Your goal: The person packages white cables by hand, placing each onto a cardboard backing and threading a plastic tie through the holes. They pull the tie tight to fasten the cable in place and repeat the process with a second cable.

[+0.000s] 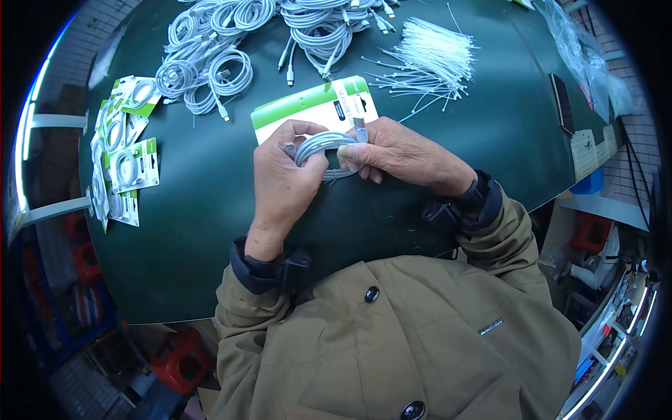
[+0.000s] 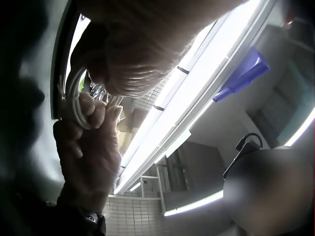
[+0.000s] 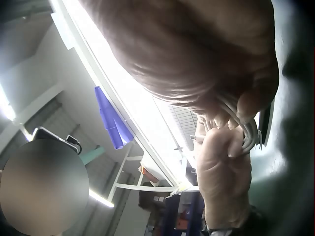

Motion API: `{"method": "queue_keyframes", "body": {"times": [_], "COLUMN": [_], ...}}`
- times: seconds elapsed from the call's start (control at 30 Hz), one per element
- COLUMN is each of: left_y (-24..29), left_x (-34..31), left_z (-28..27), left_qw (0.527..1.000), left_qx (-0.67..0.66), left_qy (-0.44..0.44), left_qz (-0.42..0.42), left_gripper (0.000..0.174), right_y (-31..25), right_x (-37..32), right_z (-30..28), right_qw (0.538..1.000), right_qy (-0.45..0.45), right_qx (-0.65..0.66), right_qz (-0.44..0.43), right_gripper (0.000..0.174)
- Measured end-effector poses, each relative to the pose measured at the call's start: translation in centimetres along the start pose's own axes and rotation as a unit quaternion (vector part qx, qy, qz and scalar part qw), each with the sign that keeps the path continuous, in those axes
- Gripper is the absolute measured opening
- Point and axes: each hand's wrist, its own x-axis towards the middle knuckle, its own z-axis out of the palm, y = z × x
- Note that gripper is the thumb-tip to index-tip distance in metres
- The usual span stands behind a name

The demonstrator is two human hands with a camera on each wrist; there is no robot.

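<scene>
Both hands hold one coiled light-grey cable above the near edge of a green and white card. The left hand grips the coil's left side, fingers and thumb curled round it, a small plug poking out by the fingers. On the right side the right hand pinches the coil with thumb and fingers, and a metal plug stands up beside the index finger. In the left wrist view the cable loops pass between the two hands; the right wrist view shows loops at the fingertips.
Coiled cables lie in heaps at the table's back. White cable ties are spread right of them. Carded cables overlap at the left edge of the dark green table. A phone and plastic bags lie at the right.
</scene>
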Motion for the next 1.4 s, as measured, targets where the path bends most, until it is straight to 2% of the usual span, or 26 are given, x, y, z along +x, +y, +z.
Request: {"method": "queue_keyframes", "body": {"times": [0.07,0.17,0.27,0.47,0.57,0.6,0.7,0.73,0.77,0.83,0.87,0.97,1.03,1.1,1.3,1.33,1.4], "left_y": [-0.8,-1.4,-0.2,-0.5,0.1,0.4,1.4,1.1,1.3,2.6,3.5,5.3,5.9,5.9,5.0,5.2,4.5], "left_x": [-0.1,0.0,0.2,0.5,0.4,0.5,0.5,0.5,0.5,0.4,0.0,-1.9,-2.6,-2.5,-1.2,-1.2,-1.3], "left_z": [0.6,0.1,-1.0,-1.7,-1.4,-1.3,-1.0,-1.0,-1.2,-0.9,-0.7,0.2,2.3,4.3,5.0,4.8,3.9], "left_qw": [0.990,0.999,0.975,0.956,0.967,0.974,0.993,0.996,0.999,0.954,0.913,0.924,0.947,0.931,0.930,0.932,0.928], "left_qx": [0.098,0.039,-0.094,-0.165,-0.136,-0.096,-0.041,-0.069,0.017,0.176,0.250,0.244,0.219,0.272,0.269,0.246,0.249], "left_qy": [0.048,-0.004,-0.103,-0.141,-0.120,-0.110,-0.057,-0.034,0.027,0.151,0.215,0.137,0.041,0.004,-0.023,-0.007,-0.004], "left_qz": [0.088,0.007,-0.172,-0.198,-0.177,-0.172,-0.096,-0.051,0.028,0.188,0.239,0.262,0.230,0.243,0.251,0.266,0.276], "left_gripper": [0.024,0.026,0.034,0.036,0.035,0.042,0.059,0.076,0.080,0.090,0.085,0.078,0.074,0.077,0.085,0.077,0.067], "right_y": [0.0,-0.5,-0.8,0.2,0.0,-0.2,0.3,0.0,-0.3,-0.9,-1.1,-1.3,-1.4,-1.9,-1.1,-1.2,-2.1], "right_x": [0.1,0.1,0.1,0.0,0.0,-0.1,0.0,-0.1,-0.3,-0.5,-0.6,-0.9,-1.1,-1.4,-1.1,-1.0,-1.3], "right_z": [0.3,1.0,0.6,0.8,0.7,0.6,0.7,0.5,0.3,-0.4,-0.8,-1.6,-1.8,-1.6,-2.0,-2.1,-2.1], "right_qw": [1.000,0.998,0.992,0.994,0.995,0.995,0.999,0.999,0.997,0.994,0.992,0.987,0.981,0.978,0.970,0.971,0.959], "right_qy": [0.006,-0.035,-0.095,-0.095,-0.089,-0.084,-0.017,0.003,0.023,0.053,0.062,0.067,0.052,0.061,0.087,0.088,0.120], "right_qx": [-0.010,-0.044,-0.035,0.011,0.004,0.000,0.023,0.047,0.071,0.100,0.106,0.137,0.168,0.184,0.222,0.216,0.248], "right_qz": [0.012,0.038,0.074,0.058,0.053,0.051,0.024,0.018,0.011,-0.004,-0.010,-0.045,-0.084,-0.081,-0.049,-0.048,-0.060], "right_gripper": [0.041,0.040,0.041,0.041,0.041,0.040,0.042,0.042,0.041,0.041,0.041,0.040,0.039,0.038,0.028,0.028,0.041]}}
